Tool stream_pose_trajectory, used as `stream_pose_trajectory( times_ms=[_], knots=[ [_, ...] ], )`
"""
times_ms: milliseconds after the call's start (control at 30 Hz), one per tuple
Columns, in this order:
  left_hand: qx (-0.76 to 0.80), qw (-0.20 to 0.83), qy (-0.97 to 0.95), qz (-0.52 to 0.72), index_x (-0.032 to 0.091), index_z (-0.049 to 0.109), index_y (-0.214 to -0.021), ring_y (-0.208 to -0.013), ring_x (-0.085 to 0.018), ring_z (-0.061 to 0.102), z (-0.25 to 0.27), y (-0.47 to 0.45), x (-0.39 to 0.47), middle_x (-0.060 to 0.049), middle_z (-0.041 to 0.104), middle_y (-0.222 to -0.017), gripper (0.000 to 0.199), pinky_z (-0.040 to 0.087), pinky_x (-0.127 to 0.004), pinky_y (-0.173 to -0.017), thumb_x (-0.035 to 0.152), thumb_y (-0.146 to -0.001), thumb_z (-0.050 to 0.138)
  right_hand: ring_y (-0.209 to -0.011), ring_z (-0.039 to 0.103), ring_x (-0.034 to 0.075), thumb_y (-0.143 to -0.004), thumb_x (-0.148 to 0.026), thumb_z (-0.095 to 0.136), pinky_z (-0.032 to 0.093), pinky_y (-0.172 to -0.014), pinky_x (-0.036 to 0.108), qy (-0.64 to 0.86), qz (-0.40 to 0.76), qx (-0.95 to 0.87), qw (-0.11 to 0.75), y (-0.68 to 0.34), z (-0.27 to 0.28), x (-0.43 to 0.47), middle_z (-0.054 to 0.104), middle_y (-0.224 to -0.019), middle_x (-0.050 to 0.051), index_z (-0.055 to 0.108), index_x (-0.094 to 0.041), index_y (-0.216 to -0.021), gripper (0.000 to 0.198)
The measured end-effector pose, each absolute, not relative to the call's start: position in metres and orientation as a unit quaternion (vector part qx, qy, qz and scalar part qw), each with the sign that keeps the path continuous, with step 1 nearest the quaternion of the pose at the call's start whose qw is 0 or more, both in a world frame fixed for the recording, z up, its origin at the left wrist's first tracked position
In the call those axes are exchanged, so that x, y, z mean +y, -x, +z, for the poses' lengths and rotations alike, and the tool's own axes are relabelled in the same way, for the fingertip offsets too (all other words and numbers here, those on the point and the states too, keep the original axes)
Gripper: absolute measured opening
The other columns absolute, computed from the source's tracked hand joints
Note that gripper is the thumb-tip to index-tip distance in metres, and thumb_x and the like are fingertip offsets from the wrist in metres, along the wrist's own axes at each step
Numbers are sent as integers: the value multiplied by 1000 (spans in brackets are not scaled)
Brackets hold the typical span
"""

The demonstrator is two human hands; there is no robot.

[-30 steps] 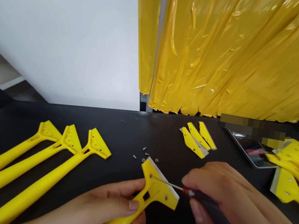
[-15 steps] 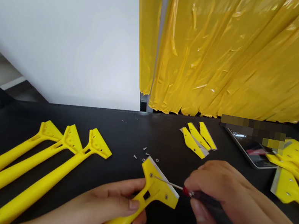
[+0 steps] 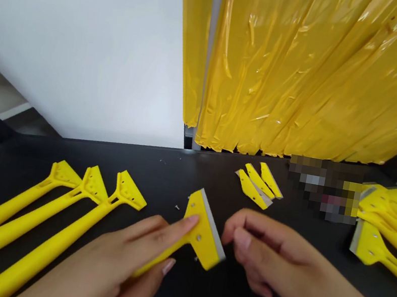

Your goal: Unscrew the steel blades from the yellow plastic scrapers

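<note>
My left hand grips a yellow scraper by its neck, the forefinger laid along the head. A metal blade shows along the head's right edge, and fasteners sit in its face. Just right of that blade, my right hand is closed, its fingers curled and the thumb against the forefinger. No screwdriver shows in it, and what it may hold is hidden. A small loose screw lies on the black table left of the head; other small hardware is mostly covered.
Several bare yellow scraper handles lie at the left. Yellow cover plates with blades rest toward the back. Scrapers with blades are piled at the right. Yellow plastic sheeting hangs behind the black table.
The scraper has been turned over in my left hand, and its other face now shows. My right hand has moved left, near the blade; the screwdriver it held is out of sight.
</note>
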State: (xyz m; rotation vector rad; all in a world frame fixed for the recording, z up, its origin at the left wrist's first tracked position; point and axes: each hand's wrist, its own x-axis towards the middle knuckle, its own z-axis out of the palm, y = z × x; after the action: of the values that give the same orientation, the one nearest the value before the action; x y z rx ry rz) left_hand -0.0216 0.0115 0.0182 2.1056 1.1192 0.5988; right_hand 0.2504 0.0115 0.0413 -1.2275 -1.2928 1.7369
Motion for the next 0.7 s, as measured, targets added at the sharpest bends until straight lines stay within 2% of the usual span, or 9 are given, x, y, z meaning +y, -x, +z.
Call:
stream_pose_trajectory(
  times_ms=[67,200,333,467,533,567,600,633,700],
  knots=[
    [370,205,-890,170,40,47,-159,-94,-17,79,16,24,14,-3,77,-123,59,63,-20,-76,20,-103,50,-65,32,11,-96,-59,70,29,-56,25,469,667,-515,265,-245,34,9,44,-75,-5,60,-21,-87,41],
    [344,49,-927,143,26,37,-164,-103,-22,79,13,24,16,-8,78,-125,61,65,-28,-87,15,-105,45,-72,39,13,-97,-50,69,32,-62,26,494,644,-532,238,-241,18,10,49,-77,-4,54,-22,-82,36],
    [358,-4,-926,120,18,38,-162,-100,-25,80,8,24,14,-10,79,-121,56,67,-35,-82,18,-107,46,-67,37,11,-98,-44,68,30,-59,25,495,647,-530,236,-240,11,14,50,-75,-5,55,-21,-80,33],
    [377,-20,-918,118,19,45,-159,-99,-25,80,6,26,15,-10,79,-124,50,67,-35,-81,24,-109,46,-52,23,8,-89,-55,77,21,-49,25,449,726,-453,256,-247,19,21,38,-65,-9,53,-23,-80,41],
    [403,-39,-907,118,21,46,-159,-104,-27,80,7,30,17,-10,78,-129,50,67,-39,-85,29,-110,45,-52,24,9,-92,-64,68,22,-49,25,489,658,-512,256,-260,25,30,35,-65,-9,53,-23,-82,44],
    [420,-51,-899,114,22,46,-160,-106,-29,80,8,32,19,-11,77,-131,51,67,-42,-88,32,-110,44,-54,29,10,-96,-66,60,25,-50,25,530,570,-577,248,-268,28,35,37,-66,-8,54,-24,-83,45],
    [440,-61,-889,108,22,47,-161,-108,-31,79,9,35,21,-12,77,-133,52,66,-45,-90,35,-111,43,-59,36,11,-100,-66,52,31,-54,26,572,449,-648,225,-278,31,42,42,-70,-6,57,-23,-84,46],
    [462,-69,-879,101,22,46,-161,-108,-33,79,11,38,25,-13,77,-133,53,66,-49,-91,37,-111,41,-67,43,13,-101,-63,53,35,-62,27,596,384,-671,217,-288,33,48,48,-75,-4,58,-23,-84,44],
    [502,-70,-859,79,20,45,-162,-107,-35,79,14,44,32,-16,77,-133,56,66,-53,-90,38,-109,38,-71,47,15,-100,-59,54,35,-64,29,627,313,-686,195,-307,33,62,52,-76,-2,58,-22,-80,42]
  ],
)
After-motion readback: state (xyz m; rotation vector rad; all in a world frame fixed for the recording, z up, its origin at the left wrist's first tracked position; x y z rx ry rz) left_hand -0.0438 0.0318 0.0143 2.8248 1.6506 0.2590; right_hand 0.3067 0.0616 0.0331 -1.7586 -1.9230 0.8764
